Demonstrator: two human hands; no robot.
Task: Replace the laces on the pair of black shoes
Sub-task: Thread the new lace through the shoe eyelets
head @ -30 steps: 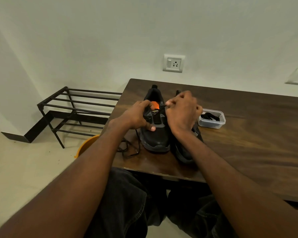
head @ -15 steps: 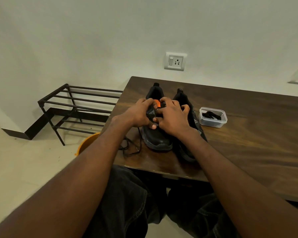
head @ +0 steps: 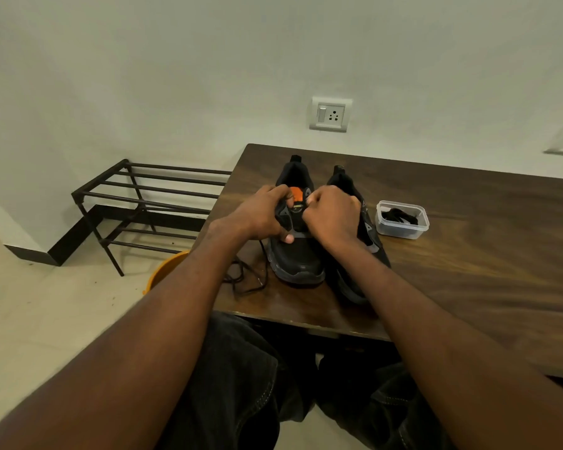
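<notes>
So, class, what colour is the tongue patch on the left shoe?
Orange, clearest in the head view.

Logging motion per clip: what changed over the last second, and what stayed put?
The right hand came down from above the black shoes and now works, fingers curled, at the left black shoe beside its orange tongue. The left hand kept gripping that shoe's side. The loose black lace, the clear plastic container and the right black shoe stayed put.
</notes>
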